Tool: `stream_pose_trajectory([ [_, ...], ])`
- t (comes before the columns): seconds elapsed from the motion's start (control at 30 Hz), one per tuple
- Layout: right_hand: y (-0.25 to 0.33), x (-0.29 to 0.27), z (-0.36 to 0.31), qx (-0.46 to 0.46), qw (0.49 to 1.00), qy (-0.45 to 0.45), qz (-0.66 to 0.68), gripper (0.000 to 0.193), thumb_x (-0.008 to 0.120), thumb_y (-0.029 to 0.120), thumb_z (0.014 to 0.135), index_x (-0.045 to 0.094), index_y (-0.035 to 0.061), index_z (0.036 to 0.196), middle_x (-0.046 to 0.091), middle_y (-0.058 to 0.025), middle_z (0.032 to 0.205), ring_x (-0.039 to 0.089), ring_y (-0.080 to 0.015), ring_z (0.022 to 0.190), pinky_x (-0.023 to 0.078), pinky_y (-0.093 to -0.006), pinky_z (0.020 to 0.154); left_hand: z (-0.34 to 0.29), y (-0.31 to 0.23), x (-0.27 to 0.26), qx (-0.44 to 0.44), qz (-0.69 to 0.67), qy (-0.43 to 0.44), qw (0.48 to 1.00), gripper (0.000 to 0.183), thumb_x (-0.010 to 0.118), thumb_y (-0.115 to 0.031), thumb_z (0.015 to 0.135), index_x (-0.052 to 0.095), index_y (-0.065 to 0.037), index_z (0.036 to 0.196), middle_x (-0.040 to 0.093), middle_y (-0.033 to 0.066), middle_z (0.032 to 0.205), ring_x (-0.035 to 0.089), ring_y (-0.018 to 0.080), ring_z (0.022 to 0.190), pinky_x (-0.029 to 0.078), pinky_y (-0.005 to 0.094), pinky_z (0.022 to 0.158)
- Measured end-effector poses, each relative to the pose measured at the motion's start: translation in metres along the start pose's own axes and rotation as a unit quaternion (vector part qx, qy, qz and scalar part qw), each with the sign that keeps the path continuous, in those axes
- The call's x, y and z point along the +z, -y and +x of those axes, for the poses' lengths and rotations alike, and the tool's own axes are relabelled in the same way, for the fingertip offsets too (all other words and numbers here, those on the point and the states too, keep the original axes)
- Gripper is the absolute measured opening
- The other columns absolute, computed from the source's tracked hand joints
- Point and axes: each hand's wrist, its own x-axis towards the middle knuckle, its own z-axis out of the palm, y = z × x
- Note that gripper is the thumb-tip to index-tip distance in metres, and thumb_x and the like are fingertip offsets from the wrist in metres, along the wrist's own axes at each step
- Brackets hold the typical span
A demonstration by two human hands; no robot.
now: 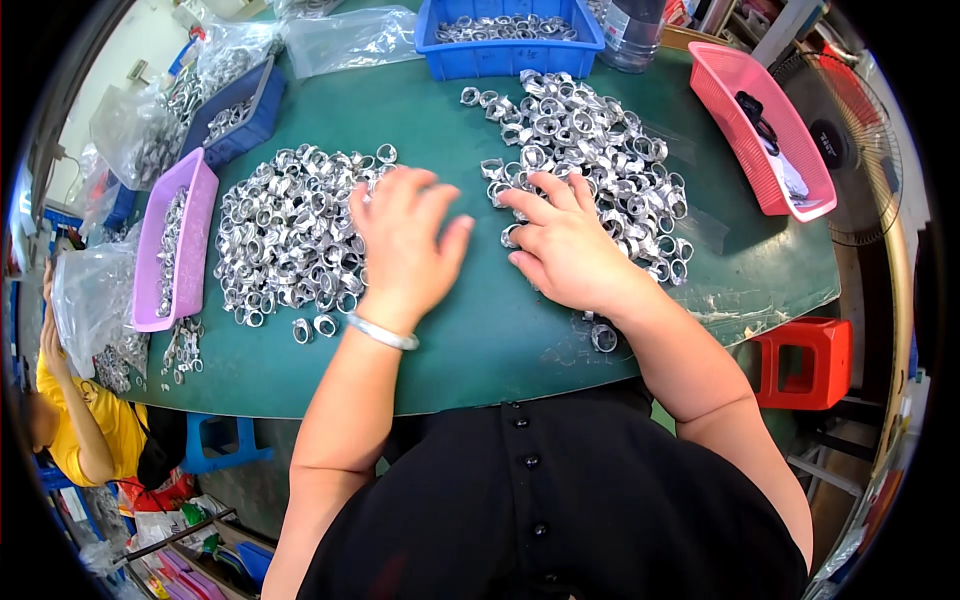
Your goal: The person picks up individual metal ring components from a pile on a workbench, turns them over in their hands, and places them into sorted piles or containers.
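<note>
Two heaps of small silvery metal ring-shaped parts lie on a green tabletop [445, 370]. My left hand [408, 245], with a pale bangle [382, 332] at the wrist, hovers at the right edge of the left heap [290, 235]. Its fingers are spread and slightly blurred, and I see nothing held in them. Over the left side of the right heap [580, 125] my right hand [570, 245] lies palm down, fingers apart and touching the rings. What is under its palm is hidden. A loose ring [603, 338] sits near the table's front edge, below my right wrist.
A blue bin [510, 62] of rings stands at the back, beside a clear bottle [632, 35]. At left are a purple basket [150, 300], a blue bin [262, 110] and plastic bags. A pink basket [760, 150] stands right, near a fan [850, 140]. Another person [90, 430] sits far left.
</note>
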Motion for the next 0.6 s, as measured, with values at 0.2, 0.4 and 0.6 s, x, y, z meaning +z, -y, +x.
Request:
stream_pose_trajectory([
  [0.2,0.002,0.001,-0.001,-0.011,0.999,0.021,-0.021,0.019,0.064,0.02,0.081,0.07,0.0034,0.086,0.055,-0.0058,0.122,0.038,-0.033,0.127,0.02,-0.0643,0.106,-0.012,-0.019,0.013,0.045,-0.063,0.114,0.99,0.032,0.078,-0.021,0.066,0.065,-0.007,0.092,0.056,0.0072,0.11,0.046,0.0297,0.117,0.023,0.0556,0.102],
  [0.4,0.0,0.006,0.0,-0.035,0.999,0.01,0.001,0.017,0.065,0.017,0.08,0.069,0.0047,0.091,0.059,-0.0034,0.114,0.043,-0.0302,0.121,0.02,-0.0634,0.106,-0.013,-0.015,0.017,0.042,-0.089,0.097,0.99,0.022,0.074,-0.014,0.07,0.065,-0.006,0.089,0.058,0.0069,0.106,0.047,0.0302,0.115,0.022,0.0583,0.102],
  [0.6,-0.007,0.006,0.003,-0.03,0.994,-0.048,0.094,0.02,0.066,0.008,0.076,0.067,0.0063,0.096,0.061,-0.0026,0.106,0.049,-0.0245,0.112,0.026,-0.058,0.103,-0.007,-0.012,0.013,0.044,-0.13,0.046,0.99,0.019,0.072,-0.007,0.073,0.064,-0.006,0.09,0.06,0.0079,0.103,0.052,0.0319,0.11,0.036,0.0447,0.098],
])
